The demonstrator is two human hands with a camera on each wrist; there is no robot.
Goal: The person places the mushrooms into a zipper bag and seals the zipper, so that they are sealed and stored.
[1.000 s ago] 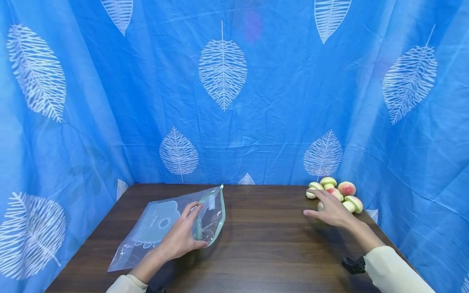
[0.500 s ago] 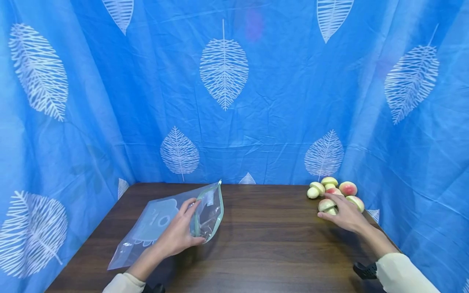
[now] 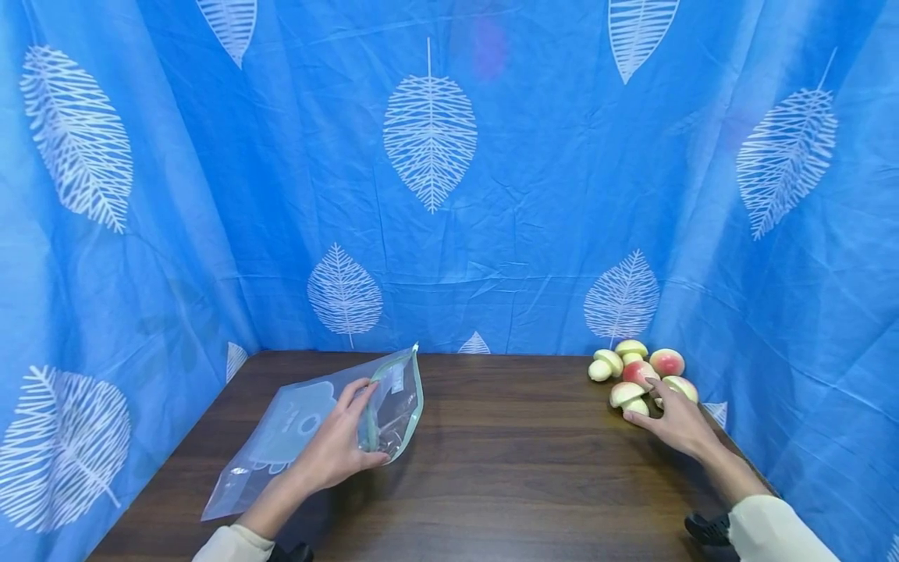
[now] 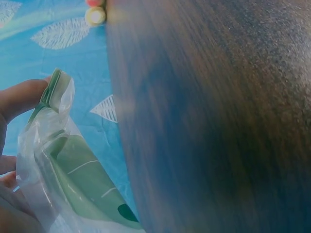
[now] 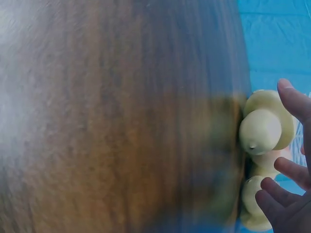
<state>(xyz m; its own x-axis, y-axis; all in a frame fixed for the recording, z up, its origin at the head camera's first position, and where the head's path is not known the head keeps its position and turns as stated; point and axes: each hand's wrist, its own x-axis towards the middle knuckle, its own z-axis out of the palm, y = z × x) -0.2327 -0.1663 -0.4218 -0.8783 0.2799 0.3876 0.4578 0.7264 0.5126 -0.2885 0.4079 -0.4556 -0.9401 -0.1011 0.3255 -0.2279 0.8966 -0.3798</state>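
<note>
My left hand (image 3: 330,453) grips the rim of a clear zip bag (image 3: 414,410), thumb low and fingers high on its green-edged mouth, which gapes to the right. The bag's body, with a pale printed figure, slopes down to the left. In the left wrist view the fingers curl at the bag's green zip strip (image 4: 58,87). My right hand (image 3: 681,421) is at the front of a cluster of mushrooms with cream stems and reddish caps. Its thumb and fingers are spread beside the front mushroom (image 3: 628,394). The right wrist view shows the fingers apart near a mushroom (image 5: 260,130).
Several more mushrooms, among them a red-capped one (image 3: 667,361), crowd the back right corner of the dark wooden table (image 3: 492,468). A blue curtain (image 3: 513,195) with white leaf prints hangs behind the table and along both sides.
My right hand has moved right and nearer to me, uncovering the front and left mushrooms. My left hand has shifted slightly left with the bag's mouth.
</note>
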